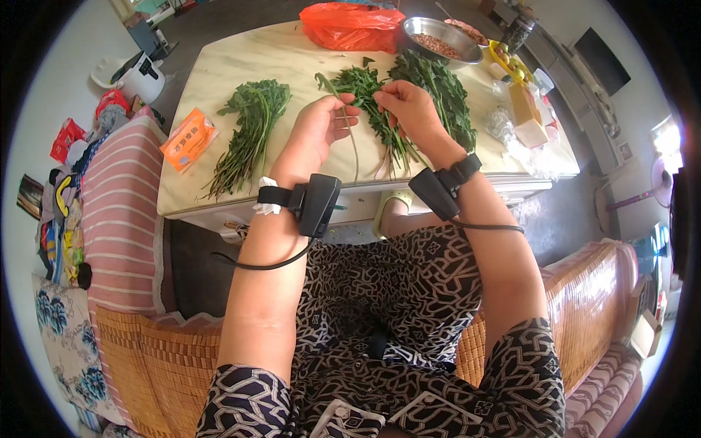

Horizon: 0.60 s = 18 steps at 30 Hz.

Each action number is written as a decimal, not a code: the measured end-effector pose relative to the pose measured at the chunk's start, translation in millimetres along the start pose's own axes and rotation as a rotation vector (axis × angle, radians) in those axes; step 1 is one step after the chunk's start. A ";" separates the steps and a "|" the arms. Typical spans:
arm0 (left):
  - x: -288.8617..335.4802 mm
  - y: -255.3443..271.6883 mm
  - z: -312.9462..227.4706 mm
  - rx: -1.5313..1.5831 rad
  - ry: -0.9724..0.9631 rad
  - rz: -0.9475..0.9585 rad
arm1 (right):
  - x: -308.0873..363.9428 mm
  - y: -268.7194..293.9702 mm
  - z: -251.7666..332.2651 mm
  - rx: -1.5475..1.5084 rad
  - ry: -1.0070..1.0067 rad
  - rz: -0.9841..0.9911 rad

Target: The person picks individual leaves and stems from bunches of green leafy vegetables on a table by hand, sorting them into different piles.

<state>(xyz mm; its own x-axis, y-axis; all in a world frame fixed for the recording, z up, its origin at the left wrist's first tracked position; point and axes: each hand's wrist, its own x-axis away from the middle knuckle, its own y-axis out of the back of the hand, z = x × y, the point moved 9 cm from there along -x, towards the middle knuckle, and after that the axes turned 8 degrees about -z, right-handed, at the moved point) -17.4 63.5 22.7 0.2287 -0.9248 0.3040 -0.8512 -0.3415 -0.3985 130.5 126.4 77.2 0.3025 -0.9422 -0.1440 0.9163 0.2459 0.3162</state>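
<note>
My left hand point(321, 124) is over the front part of a pale table point(307, 55), its fingers curled around a single leafy green stem point(353, 142). The stem's leaf points up and away, while its thin end hangs toward the table edge. Just to the right, my right hand point(416, 111) has thumb and fingers pinched together; whatever is between them is too small to make out. Below and beyond both hands lies a loose heap of leafy greens point(363, 86). A larger leafy bunch point(445, 87) is on the right, partly behind my right hand. Another bunch point(255, 120) lies at the left.
An orange packet point(190, 140) lies on the table's left. At the back are a red plastic bag point(350, 28) and a metal bowl point(458, 60) of small reddish-brown pieces. A yellow fruit basket point(498, 57), crumpled clear plastic point(502, 125) and a box point(527, 109) are at the right.
</note>
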 end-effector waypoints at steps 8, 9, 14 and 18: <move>0.1 -13.5 4.8 0.006 -0.036 0.051 | 11.1 -20.8 24.7 0.056 0.145 0.094; -1.7 -12.3 6.4 0.024 -0.027 0.050 | 11.2 -23.7 23.2 0.099 0.173 0.113; -9.7 -11.7 11.8 0.139 0.043 0.081 | 8.3 -22.1 14.9 0.133 0.175 0.117; -7.7 -12.9 15.5 0.158 0.062 0.068 | 11.2 -26.7 7.3 0.113 0.126 0.185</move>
<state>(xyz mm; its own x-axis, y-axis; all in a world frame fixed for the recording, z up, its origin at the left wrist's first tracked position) -0.9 72.5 12.0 0.1396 -0.9361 0.3228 -0.7776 -0.3055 -0.5496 107.5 107.7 74.0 0.4995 -0.8459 -0.1870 0.8089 0.3782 0.4502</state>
